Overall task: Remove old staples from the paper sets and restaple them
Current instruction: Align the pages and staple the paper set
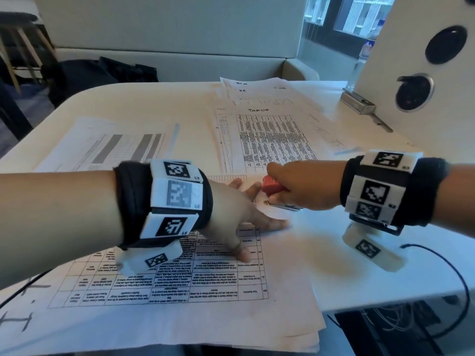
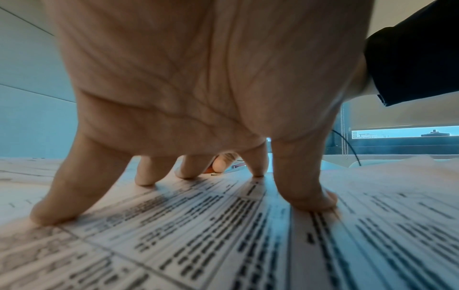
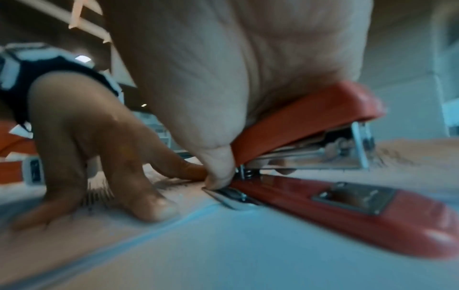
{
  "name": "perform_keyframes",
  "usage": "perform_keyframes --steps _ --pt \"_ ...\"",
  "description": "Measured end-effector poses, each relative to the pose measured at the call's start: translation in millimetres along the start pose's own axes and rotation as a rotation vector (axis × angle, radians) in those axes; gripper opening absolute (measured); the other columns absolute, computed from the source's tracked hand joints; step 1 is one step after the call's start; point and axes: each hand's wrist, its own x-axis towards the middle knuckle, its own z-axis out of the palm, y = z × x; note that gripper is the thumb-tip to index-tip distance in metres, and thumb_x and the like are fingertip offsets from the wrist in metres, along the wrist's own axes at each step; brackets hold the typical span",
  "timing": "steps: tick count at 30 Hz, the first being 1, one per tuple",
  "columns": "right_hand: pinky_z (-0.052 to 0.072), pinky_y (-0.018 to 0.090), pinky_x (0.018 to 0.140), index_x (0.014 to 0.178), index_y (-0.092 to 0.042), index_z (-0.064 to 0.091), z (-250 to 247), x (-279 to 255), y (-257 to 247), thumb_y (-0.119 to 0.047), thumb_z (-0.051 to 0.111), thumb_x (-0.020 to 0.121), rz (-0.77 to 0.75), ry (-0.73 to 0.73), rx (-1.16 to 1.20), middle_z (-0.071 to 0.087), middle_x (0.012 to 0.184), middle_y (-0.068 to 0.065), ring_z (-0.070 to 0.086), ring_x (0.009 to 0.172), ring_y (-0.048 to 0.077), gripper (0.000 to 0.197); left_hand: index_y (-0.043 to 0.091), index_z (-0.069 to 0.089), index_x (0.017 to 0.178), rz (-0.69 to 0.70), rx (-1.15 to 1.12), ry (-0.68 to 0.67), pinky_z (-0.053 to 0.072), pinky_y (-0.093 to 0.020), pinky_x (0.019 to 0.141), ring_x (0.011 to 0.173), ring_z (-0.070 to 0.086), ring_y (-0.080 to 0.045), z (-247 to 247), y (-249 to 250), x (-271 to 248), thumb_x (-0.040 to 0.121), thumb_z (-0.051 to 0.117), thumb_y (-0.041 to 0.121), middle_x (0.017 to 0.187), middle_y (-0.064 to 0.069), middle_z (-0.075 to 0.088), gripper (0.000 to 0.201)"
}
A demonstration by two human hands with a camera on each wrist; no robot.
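A printed paper set (image 1: 195,278) with a table on it lies at the near edge of the white table. My left hand (image 1: 239,222) presses it flat with spread, straight fingers (image 2: 310,200), also seen from the right wrist as the left hand (image 3: 99,149). My right hand (image 1: 305,186) grips a red stapler (image 1: 272,187) at the set's far right corner, just beyond the left fingertips. In the right wrist view the stapler (image 3: 347,206) stands with its jaws apart, and its metal rear tip (image 3: 223,198) touches the paper's edge under my thumb.
More printed sheets (image 1: 272,140) lie at the middle and back of the table, and a chart sheet (image 1: 110,147) lies at the left. A metal stapler-like tool (image 1: 359,105) sits at the back right beside a white panel (image 1: 411,73). A black cable (image 1: 457,291) loops off the right edge.
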Motion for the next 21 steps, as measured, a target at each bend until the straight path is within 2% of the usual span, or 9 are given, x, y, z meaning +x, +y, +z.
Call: perform_keyframes --steps 3,5,8,11,14,16,18,19,21 --pt "0.032 0.024 0.054 0.105 -0.021 0.031 0.5 -0.1 -0.9 -0.047 0.046 0.098 0.039 -0.011 0.031 0.049 0.076 -0.006 0.045 0.065 0.007 0.031 0.072 -0.007 0.13 -0.007 0.004 -0.016 0.01 -0.058 0.113 0.143 -0.021 -0.029 -1.6 1.1 -0.3 0.082 0.057 0.061 0.152 0.001 -0.033 0.081" --pt "0.035 0.025 0.057 0.105 -0.021 0.031 1.2 1.0 -1.6 -0.051 0.046 0.096 0.08 -0.026 0.059 0.049 0.078 -0.007 0.046 0.066 0.008 0.035 0.072 -0.006 0.129 -0.006 0.002 -0.018 0.009 -0.059 0.113 0.143 -0.021 -0.028 -2.1 1.3 -1.5 0.082 0.057 0.061 0.152 0.002 -0.033 0.08" --pt "0.042 0.028 0.066 0.116 -0.017 0.038 -1.6 2.4 -4.4 -0.055 0.045 0.095 0.135 -0.068 0.066 0.056 0.092 -0.001 0.054 0.077 0.015 0.044 0.073 -0.005 0.129 -0.007 -0.009 -0.025 0.007 -0.06 0.114 0.143 -0.023 -0.026 -2.4 1.8 -3.7 0.082 0.058 0.06 0.152 0.004 -0.033 0.079" --pt "0.044 0.028 0.068 0.12 -0.016 0.038 -0.5 2.3 -6.2 -0.054 0.046 0.095 0.136 -0.051 0.043 0.058 0.097 0.0 0.056 0.082 0.018 0.046 0.074 -0.005 0.129 -0.018 0.004 -0.042 0.008 -0.059 0.113 0.143 -0.023 -0.026 -2.8 3.4 -5.1 0.082 0.058 0.059 0.152 0.004 -0.033 0.08" --pt "0.043 0.031 0.065 0.107 -0.02 0.034 3.3 0.0 -5.6 -0.05 0.048 0.095 0.039 0.057 0.013 0.054 0.083 -0.005 0.053 0.075 0.017 0.036 0.072 -0.004 0.131 -0.011 0.001 -0.032 0.006 -0.055 0.114 0.142 -0.024 -0.026 -4.1 4.2 -6.7 0.083 0.058 0.059 0.153 0.003 -0.031 0.08" --pt "0.046 0.034 0.069 0.1 -0.022 0.032 5.3 -2.5 -4.7 -0.049 0.048 0.095 -0.049 0.146 -0.043 0.05 0.084 -0.005 0.05 0.077 0.018 0.032 0.068 -0.004 0.134 -0.004 -0.002 -0.029 0.006 -0.05 0.115 0.142 -0.024 -0.024 -5.2 6.3 -8.8 0.084 0.057 0.058 0.155 0.004 -0.028 0.079" --pt "0.042 0.031 0.072 0.104 -0.017 0.04 6.0 -5.3 -3.7 -0.049 0.045 0.097 -0.155 0.239 -0.193 0.047 0.093 -0.002 0.042 0.08 0.018 0.033 0.067 -0.004 0.135 -0.015 0.001 -0.033 0.007 -0.047 0.115 0.143 -0.021 -0.023 -6.6 8.1 -10.7 0.084 0.056 0.058 0.156 0.004 -0.025 0.079" --pt "0.04 0.029 0.069 0.106 -0.012 0.045 6.6 -7.3 -4.3 -0.047 0.046 0.097 -0.199 0.272 -0.315 0.048 0.094 0.001 0.038 0.078 0.017 0.036 0.067 -0.004 0.135 -0.016 0.025 -0.047 0.008 -0.046 0.115 0.143 -0.021 -0.02 -7.4 7.7 -11.5 0.084 0.056 0.058 0.156 0.004 -0.024 0.079" --pt "0.043 0.03 0.059 0.099 -0.006 0.053 8.0 -10.2 -4.3 -0.043 0.053 0.094 -0.272 0.393 -0.47 0.05 0.087 0.006 0.032 0.067 0.016 0.037 0.066 -0.004 0.136 0.006 0.024 -0.038 0.007 -0.043 0.115 0.139 -0.022 -0.012 -8.0 7.6 -13.1 0.085 0.055 0.057 0.156 0.005 -0.024 0.078"
